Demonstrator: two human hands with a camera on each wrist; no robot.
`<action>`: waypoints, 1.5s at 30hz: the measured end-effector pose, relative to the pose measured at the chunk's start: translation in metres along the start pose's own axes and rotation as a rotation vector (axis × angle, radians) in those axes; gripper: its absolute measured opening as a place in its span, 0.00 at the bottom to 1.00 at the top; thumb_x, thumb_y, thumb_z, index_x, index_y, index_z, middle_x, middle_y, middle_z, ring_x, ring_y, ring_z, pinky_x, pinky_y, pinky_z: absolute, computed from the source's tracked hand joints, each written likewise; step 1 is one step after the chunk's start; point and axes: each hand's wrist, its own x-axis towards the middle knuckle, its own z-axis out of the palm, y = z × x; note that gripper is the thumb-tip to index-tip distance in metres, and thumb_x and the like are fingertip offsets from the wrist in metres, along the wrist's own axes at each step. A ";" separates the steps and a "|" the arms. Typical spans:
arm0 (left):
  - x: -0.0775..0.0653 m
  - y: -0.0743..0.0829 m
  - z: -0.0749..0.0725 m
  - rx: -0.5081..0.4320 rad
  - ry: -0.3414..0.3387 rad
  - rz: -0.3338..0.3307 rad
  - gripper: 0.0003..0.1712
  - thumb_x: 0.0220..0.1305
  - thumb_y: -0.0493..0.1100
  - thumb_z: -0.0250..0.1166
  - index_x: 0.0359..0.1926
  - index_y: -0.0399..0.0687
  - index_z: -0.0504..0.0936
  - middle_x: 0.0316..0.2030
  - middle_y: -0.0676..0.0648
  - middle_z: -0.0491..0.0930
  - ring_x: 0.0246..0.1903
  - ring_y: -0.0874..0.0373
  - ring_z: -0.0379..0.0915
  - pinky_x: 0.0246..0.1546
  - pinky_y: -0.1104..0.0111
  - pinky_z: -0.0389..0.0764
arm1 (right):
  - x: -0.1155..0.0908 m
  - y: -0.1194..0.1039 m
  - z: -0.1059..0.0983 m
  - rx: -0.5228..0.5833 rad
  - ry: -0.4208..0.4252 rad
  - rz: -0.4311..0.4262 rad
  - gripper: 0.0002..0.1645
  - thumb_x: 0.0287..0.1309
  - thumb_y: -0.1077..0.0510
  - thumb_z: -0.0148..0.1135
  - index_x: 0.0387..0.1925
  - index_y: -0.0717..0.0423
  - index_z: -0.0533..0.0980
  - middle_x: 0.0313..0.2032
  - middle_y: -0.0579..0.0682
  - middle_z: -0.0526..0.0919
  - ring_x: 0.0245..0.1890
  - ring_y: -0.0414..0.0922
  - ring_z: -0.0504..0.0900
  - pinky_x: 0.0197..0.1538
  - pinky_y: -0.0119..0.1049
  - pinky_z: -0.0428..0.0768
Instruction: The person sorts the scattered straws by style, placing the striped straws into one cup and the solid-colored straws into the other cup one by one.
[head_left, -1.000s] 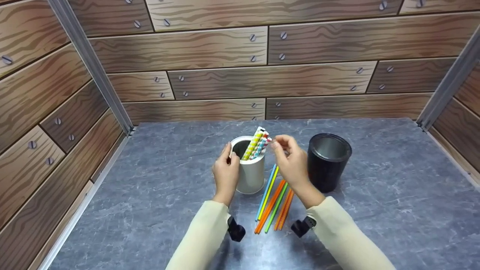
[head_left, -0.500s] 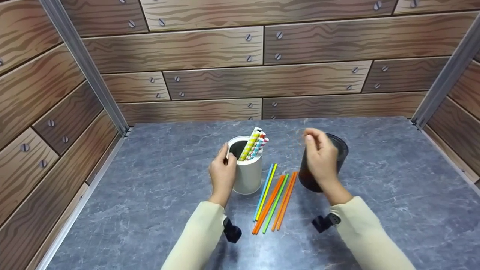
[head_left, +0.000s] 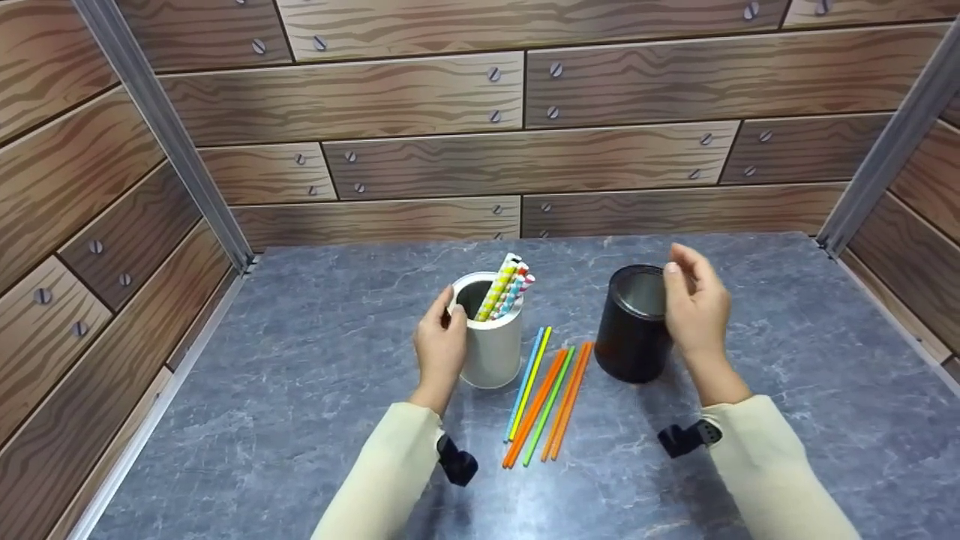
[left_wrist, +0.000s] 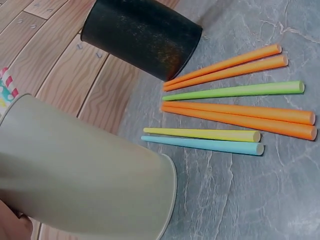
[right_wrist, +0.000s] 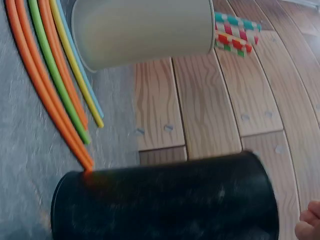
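Observation:
My left hand [head_left: 439, 345] holds the left side of a white can [head_left: 491, 356], fingers and thumb at its rim. Patterned paper straws [head_left: 496, 291] in yellow, blue and red lean out of that can toward the right. At the upper right side of an upright black can [head_left: 634, 341] is my right hand [head_left: 697, 307], with bent fingers and nothing visible in them. In the right wrist view its fingertips [right_wrist: 310, 220] appear apart from the black can's rim. Between the cans lie thin coloured sticks [left_wrist: 235, 92] in orange, green, yellow and blue.
A grey marbled tabletop [head_left: 337, 315] carries everything. Wood-print panels [head_left: 420, 97] stand behind and at both sides, joined by metal corner posts [head_left: 161, 135]. A black wrist camera [head_left: 457, 461] sits on each sleeve.
My right hand has moved from beside the patterned straws, across the black can, to its right side. The left hand stays on the white can. The view has shifted slightly.

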 end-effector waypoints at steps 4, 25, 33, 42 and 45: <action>0.000 0.002 -0.003 -0.032 0.004 0.051 0.27 0.63 0.43 0.56 0.63 0.42 0.69 0.63 0.44 0.66 0.64 0.52 0.61 0.63 0.63 0.62 | 0.003 0.008 -0.006 -0.023 0.019 0.040 0.17 0.60 0.66 0.51 0.50 0.67 0.75 0.48 0.60 0.79 0.37 0.29 0.71 0.43 0.21 0.68; -0.069 0.030 0.014 0.055 -0.208 0.516 0.15 0.56 0.31 0.63 0.46 0.34 0.81 0.36 0.42 0.84 0.30 0.58 0.78 0.31 0.75 0.78 | 0.002 0.043 -0.013 0.133 -0.105 0.353 0.24 0.67 0.59 0.44 0.60 0.65 0.67 0.62 0.58 0.68 0.62 0.44 0.64 0.62 0.32 0.63; -0.074 -0.007 0.024 0.227 -0.330 0.175 0.13 0.56 0.32 0.62 0.44 0.38 0.84 0.37 0.44 0.84 0.35 0.58 0.80 0.34 0.71 0.79 | -0.005 0.049 -0.010 0.173 -0.120 0.347 0.24 0.66 0.62 0.45 0.60 0.69 0.66 0.63 0.60 0.67 0.65 0.47 0.61 0.66 0.34 0.60; -0.076 -0.032 0.031 0.298 -0.302 0.123 0.08 0.49 0.29 0.62 0.31 0.38 0.85 0.25 0.49 0.82 0.25 0.62 0.71 0.27 0.71 0.74 | -0.007 0.050 -0.009 0.172 -0.128 0.343 0.24 0.66 0.61 0.44 0.61 0.67 0.66 0.63 0.59 0.66 0.66 0.47 0.60 0.66 0.34 0.59; -0.074 -0.036 0.032 0.328 -0.308 0.125 0.05 0.47 0.29 0.62 0.23 0.40 0.82 0.19 0.52 0.77 0.21 0.62 0.65 0.23 0.72 0.69 | -0.008 0.051 -0.008 0.177 -0.127 0.347 0.24 0.66 0.62 0.44 0.61 0.67 0.66 0.63 0.59 0.67 0.65 0.47 0.61 0.66 0.34 0.59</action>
